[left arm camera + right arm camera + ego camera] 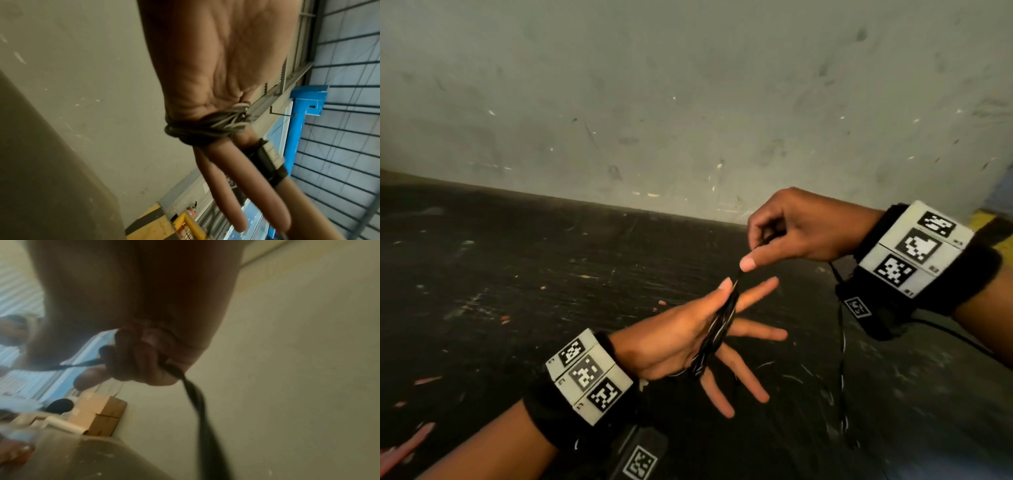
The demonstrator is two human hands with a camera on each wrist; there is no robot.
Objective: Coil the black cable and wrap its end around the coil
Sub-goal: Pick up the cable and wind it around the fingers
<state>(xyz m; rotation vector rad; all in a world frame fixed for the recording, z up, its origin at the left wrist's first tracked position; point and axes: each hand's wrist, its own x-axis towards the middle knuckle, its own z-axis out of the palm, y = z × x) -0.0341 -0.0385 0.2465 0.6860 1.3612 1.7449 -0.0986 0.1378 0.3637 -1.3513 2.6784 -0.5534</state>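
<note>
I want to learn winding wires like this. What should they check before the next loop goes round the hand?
1. Coil sits round the left hand, at the base of the fingers: ok.
2. Left fingers spread straight so loops stay on: ok.
3. Right hand pinches the black cable: ok.
4. Strand between the hands taut: ok.
5. Loose cable hanging below free of knots: cannot tell.

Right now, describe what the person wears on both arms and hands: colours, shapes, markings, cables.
Both hands are bare. The left wrist carries a wide black fabric band with a white block of three square black-and-white coded markers; a black unit with another marker hangs under it. The right wrist wears the same: black band, white three-marker block, a black unit below with a small marker and a thin black lead running off.
</note>
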